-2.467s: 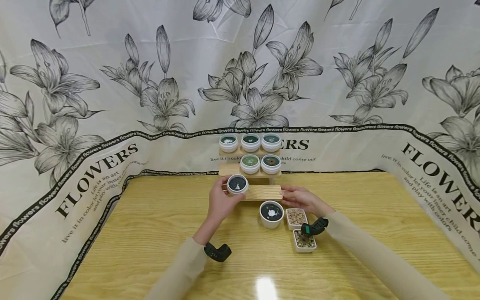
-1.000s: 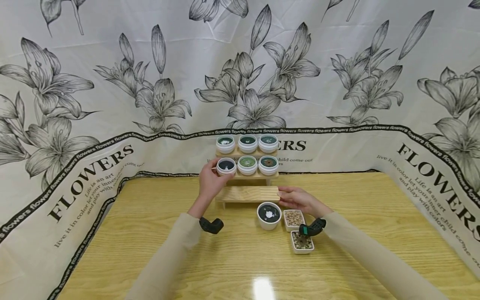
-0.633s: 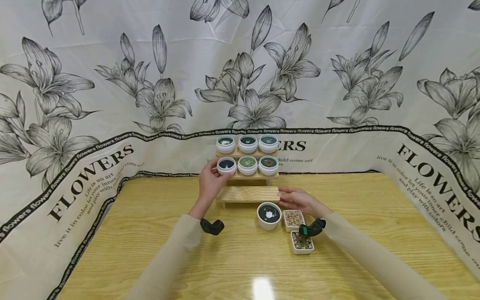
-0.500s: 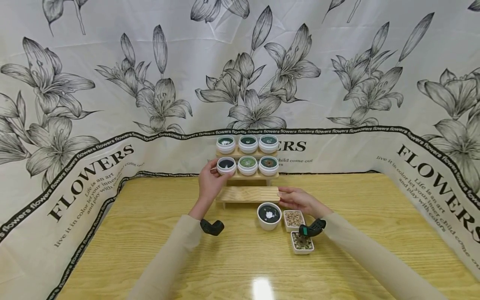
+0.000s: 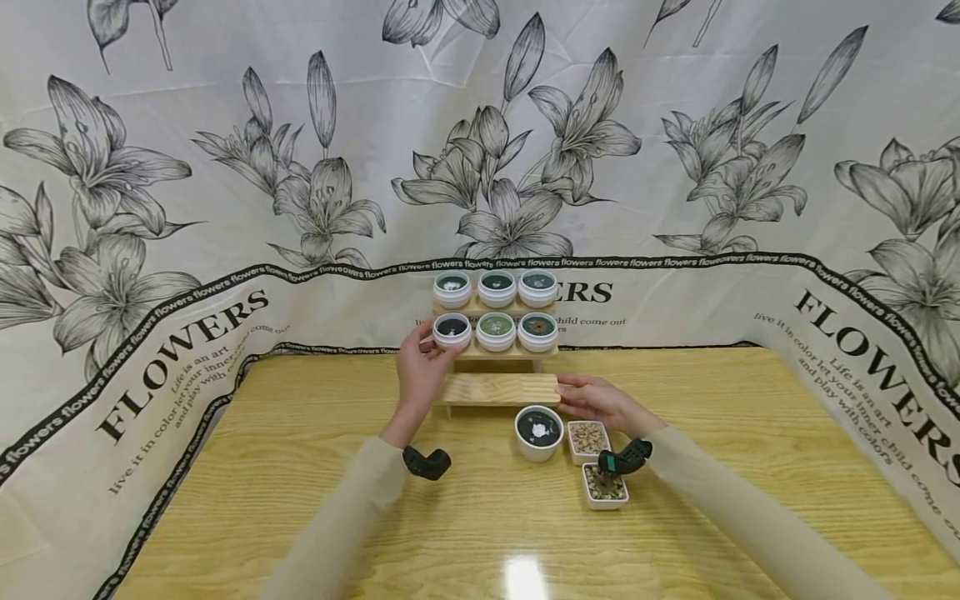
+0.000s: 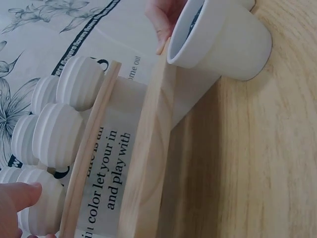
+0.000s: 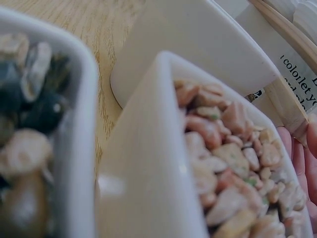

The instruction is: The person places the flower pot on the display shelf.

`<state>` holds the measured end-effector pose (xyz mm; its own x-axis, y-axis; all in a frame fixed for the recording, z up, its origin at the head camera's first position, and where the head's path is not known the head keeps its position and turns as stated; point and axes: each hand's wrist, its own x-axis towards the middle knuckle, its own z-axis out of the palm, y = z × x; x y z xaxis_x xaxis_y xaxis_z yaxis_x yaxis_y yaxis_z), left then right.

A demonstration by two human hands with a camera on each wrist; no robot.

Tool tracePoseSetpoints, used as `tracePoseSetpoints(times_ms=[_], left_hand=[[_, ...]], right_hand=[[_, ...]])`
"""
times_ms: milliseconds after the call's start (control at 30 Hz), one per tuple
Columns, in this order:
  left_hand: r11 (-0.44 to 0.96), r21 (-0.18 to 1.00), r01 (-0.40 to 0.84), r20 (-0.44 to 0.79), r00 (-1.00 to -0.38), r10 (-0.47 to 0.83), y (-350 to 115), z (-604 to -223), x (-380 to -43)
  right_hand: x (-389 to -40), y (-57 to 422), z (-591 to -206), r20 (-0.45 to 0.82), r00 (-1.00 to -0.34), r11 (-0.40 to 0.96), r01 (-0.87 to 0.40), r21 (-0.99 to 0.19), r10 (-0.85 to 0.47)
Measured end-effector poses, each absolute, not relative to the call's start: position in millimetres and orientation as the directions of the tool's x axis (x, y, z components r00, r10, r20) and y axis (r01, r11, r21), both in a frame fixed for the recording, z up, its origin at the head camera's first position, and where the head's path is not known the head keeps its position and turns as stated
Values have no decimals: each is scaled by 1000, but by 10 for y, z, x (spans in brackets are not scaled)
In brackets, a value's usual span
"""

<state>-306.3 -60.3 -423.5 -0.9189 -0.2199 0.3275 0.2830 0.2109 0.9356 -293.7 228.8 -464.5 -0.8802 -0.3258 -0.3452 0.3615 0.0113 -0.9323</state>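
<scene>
A wooden tiered stand (image 5: pixel 498 389) stands at the back of the table. At the left end of its middle step sits a small round white ribbed pot (image 5: pixel 452 332) with dark filling and a pale bit on top. My left hand (image 5: pixel 422 367) holds that pot from its left side, the thumb (image 6: pixel 25 194) on its wall in the left wrist view. More white pots fill the rest of the middle step and the top step. With thumb and fingers, my right hand (image 5: pixel 596 398) grips the right end of the bare lowest step.
A larger white pot (image 5: pixel 538 454) with dark filling stands in front of the lowest step. To its right are two square white pots, one with pinkish pebbles (image 5: pixel 588 436), one with mixed stones (image 5: pixel 605 482). A flower-print cloth (image 5: pixel 345 317) hangs behind the table.
My left hand has carried the dark-filled pot from over the lowest step up to the left of the middle step. Over the last half second it barely moves. My right hand stays at the stand.
</scene>
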Motion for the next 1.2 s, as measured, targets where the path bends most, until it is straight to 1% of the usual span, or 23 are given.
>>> tracePoseSetpoints(times_ms=[267,467,600,767,867,1200], left_hand=[[142,939,313,341,-902,-265,-572,-4344,-2926],[107,950,293,311,-914,-262,-491,-4443,-2724],[101,953,284,300,-924,-235,-430,-4483,-2601],[75,956,282,291,-941,-170,-363,-4559,-2464],[66,959,276,282,-950,-131,-328,-4601,-2395],[90,960,264,269,-962,-44,-254,-4750,-2199]], right_hand=[[-2935,2298,-4643,-358,-879,20,371,-928,-314],[-2932,2298,-4636,-347,-877,5,366,-931,-332],[-2932,2293,-4634,-349,-878,4,368,-930,-327],[-2939,2287,-4649,-360,-881,11,375,-927,-307],[-2935,2295,-4653,-348,-880,15,363,-932,-322],[-2922,2304,-4652,-327,-881,6,346,-938,-342]])
